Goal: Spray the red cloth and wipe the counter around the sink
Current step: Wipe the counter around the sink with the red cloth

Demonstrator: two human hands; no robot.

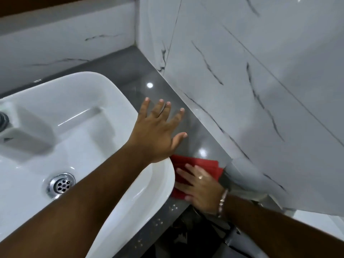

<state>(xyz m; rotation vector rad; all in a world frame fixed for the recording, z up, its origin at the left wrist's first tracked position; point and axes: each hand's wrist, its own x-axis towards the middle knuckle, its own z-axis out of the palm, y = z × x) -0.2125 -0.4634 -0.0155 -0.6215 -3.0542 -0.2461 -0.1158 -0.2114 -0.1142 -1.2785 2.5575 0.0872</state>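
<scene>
The right hand (200,185) lies flat, palm down with fingers spread, on the red cloth (193,167), pressing it onto the grey counter (202,140) rather than gripping it. A ring shows on one finger and a beaded bracelet (222,202) circles the wrist. The cloth is folded into layers, bright red, with stepped edges showing past the fingertips; its near-left part is tucked against the rounded corner of the white sink (104,127), which crowds that hand from its left. Just to the right of that hand the white marble-veined wall (260,90) closes in, so the cloth sits in a narrow strip of counter between basin and wall.

The left forearm reaches across the basin, and the left hand (158,131) is open, fingers splayed, holding nothing, beyond the right hand over the sink rim and the glossy counter; whether it touches the surface cannot be told. Below that arm, in the basin floor, sits the chrome drain (61,185). Far to the left of both hands the base of a tap (3,121) shows at the frame's edge. Past the left fingertips the counter carries bright light reflections and runs back to the corner where two wall panels meet
</scene>
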